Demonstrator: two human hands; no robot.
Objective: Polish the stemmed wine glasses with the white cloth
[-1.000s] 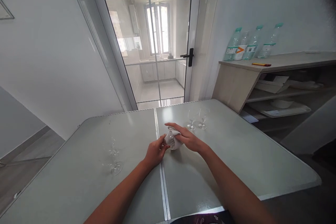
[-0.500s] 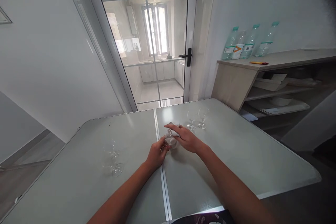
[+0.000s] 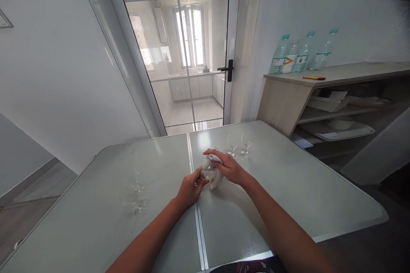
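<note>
Near the table's centre seam, my left hand (image 3: 191,185) is closed around a clear wine glass (image 3: 208,173), its fingers at the lower left of the glass. My right hand (image 3: 228,165) grips a white cloth (image 3: 217,178) and presses it to the glass at its upper right side. Part of the cloth hangs below the fingers. The stem of the held glass is mostly hidden by my left fingers. Just beyond my right hand, two clear stemmed glasses (image 3: 246,147) stand upright on the table.
More clear glasses (image 3: 141,207) are at the left on the grey-green table (image 3: 166,239), faint against its surface. A wooden shelf unit (image 3: 285,102) at the right carries several plastic bottles (image 3: 303,57) and a yellow-red pen-like object (image 3: 314,78). A glazed door (image 3: 192,64) stands behind the table.
The cloth has come further into view, now hanging below my right hand beside the glass. My right hand has shifted slightly right; my left hand keeps its hold.
</note>
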